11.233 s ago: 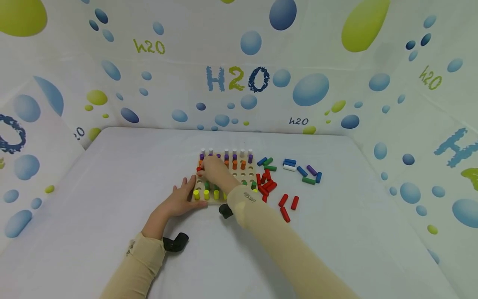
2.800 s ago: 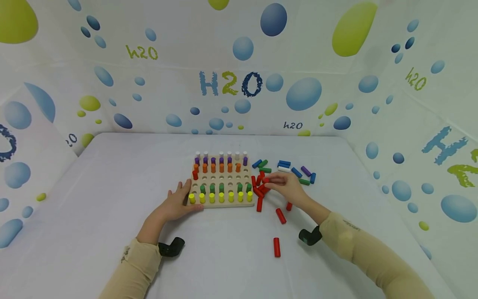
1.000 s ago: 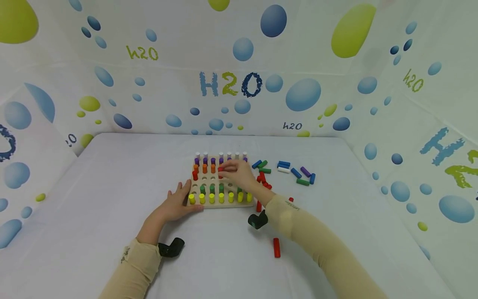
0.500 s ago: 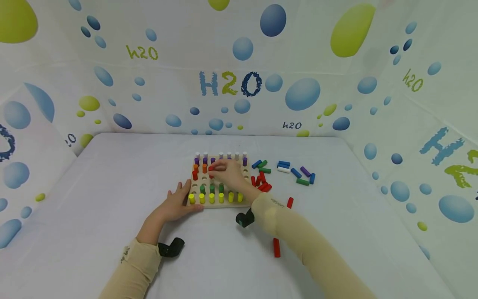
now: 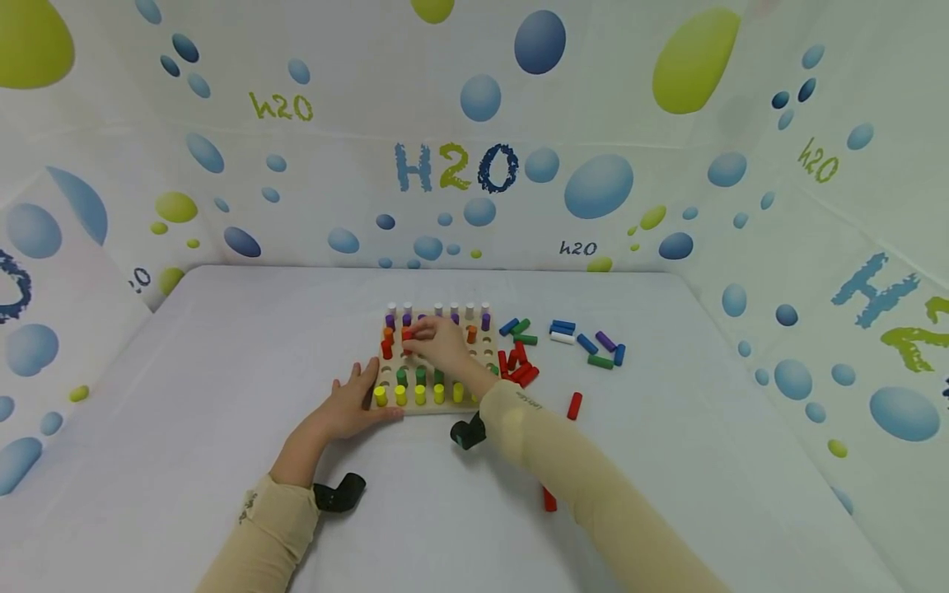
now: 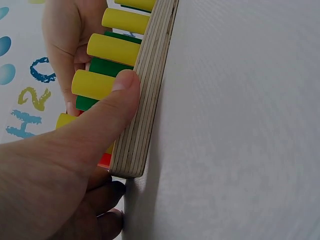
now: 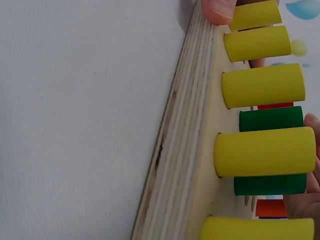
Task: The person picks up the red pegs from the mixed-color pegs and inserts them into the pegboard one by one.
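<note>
A wooden pegboard [image 5: 448, 409] lies on the table, with rows of white, purple, orange, green and yellow pegs standing in it. My left hand [image 5: 352, 403] grips its front left corner; in the left wrist view the thumb [image 6: 117, 107] presses at the front edge and the fingers are bent beside the corner. Over the board's left half, my right hand [image 5: 442, 346] pinches a red peg [image 5: 407, 335] between thumb and fingertips. One red peg [image 5: 386, 350] stands in the leftmost hole in front of the orange row. The right hand covers part of the middle rows.
Right of the board lies a cluster of loose red pegs [image 5: 521, 371]. Loose blue, green, white and purple pegs [image 5: 605, 340] are scattered farther right. Nearer me lie a single red peg [image 5: 574, 405] and another [image 5: 549, 500], partly behind the right sleeve.
My right hand took a red peg from the cluster, then carried it leftward across the board to the second column. The left hand stays at the board's corner.
</note>
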{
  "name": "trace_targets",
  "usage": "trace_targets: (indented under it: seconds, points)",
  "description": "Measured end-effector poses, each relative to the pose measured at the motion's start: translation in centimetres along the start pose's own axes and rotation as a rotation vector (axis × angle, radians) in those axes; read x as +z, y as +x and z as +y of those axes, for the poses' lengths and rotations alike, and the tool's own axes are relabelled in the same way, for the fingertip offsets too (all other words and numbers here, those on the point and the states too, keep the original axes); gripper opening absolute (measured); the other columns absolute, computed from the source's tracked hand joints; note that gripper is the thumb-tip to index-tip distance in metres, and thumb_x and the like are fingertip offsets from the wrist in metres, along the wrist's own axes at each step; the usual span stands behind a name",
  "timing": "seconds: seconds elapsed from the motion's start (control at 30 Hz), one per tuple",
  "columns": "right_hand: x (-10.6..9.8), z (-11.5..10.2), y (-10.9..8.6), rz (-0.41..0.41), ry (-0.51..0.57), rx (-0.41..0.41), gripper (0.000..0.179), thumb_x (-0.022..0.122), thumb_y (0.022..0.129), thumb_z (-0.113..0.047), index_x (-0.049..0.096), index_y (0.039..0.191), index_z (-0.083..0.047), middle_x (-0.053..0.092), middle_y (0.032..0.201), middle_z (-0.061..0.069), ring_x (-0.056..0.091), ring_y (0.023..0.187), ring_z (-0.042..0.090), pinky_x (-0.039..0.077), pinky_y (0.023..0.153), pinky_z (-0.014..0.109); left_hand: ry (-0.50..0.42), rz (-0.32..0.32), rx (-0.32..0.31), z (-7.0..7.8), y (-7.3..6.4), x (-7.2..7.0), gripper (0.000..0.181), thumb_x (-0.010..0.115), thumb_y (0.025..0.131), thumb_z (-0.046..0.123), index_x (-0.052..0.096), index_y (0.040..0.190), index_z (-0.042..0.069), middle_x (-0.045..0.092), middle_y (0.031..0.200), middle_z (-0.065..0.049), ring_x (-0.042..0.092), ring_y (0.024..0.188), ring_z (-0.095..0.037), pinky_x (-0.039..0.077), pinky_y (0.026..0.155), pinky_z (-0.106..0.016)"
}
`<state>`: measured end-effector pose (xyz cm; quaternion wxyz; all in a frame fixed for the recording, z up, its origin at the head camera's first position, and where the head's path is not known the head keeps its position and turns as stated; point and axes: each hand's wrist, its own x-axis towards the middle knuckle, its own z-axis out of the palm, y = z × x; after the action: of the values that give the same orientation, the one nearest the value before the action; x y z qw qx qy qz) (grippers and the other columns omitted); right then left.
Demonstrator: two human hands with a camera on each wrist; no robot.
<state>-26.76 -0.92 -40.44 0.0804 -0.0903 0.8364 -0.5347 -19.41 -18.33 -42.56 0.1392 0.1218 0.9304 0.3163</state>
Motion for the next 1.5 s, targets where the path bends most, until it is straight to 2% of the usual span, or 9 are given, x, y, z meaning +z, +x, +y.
trace_targets:
  seconds: [0.47, 1.13, 1.5]
  points:
    - [0.64, 0.31, 0.23, 0.018, -0.034, 0.064, 0.016, 0.07, 0.081, -0.018, 0.066, 0.095, -0.012, 0.067, 0.095, 0.0, 0.061, 0.091, 0.013, 0.049, 0.081, 0.023, 0.003, -0.017, -0.013, 0.38, 0.03, -0.08, 0.103, 0.063, 0.079, 0.052, 0.007, 0.144, -0.005, 0.008, 0.147, -0.028, -0.002, 0.134, -0.044, -0.004, 0.103, -0.061]
    - [0.52, 0.12, 0.45, 0.003, -0.075, 0.015, 0.012, 0.073, 0.078, -0.015, 0.068, 0.086, -0.008, 0.069, 0.083, -0.001, 0.063, 0.076, 0.008, 0.05, 0.072, 0.02, -0.008, -0.018, -0.012, 0.45, 0.19, -0.44, 0.103, 0.063, 0.079, 0.052, 0.007, 0.144, -0.006, 0.008, 0.147, -0.029, -0.002, 0.134, -0.044, -0.004, 0.103, -0.062]
    - [0.41, 0.34, 0.79, -0.007, -0.062, 0.057, 0.02, 0.074, 0.077, -0.019, 0.069, 0.095, -0.01, 0.069, 0.088, -0.001, 0.063, 0.083, 0.01, 0.049, 0.08, 0.023, -0.01, -0.015, -0.011, 0.46, 0.25, -0.56, 0.103, 0.063, 0.079, 0.052, 0.008, 0.144, -0.006, 0.01, 0.147, -0.029, -0.001, 0.134, -0.045, -0.004, 0.102, -0.062]
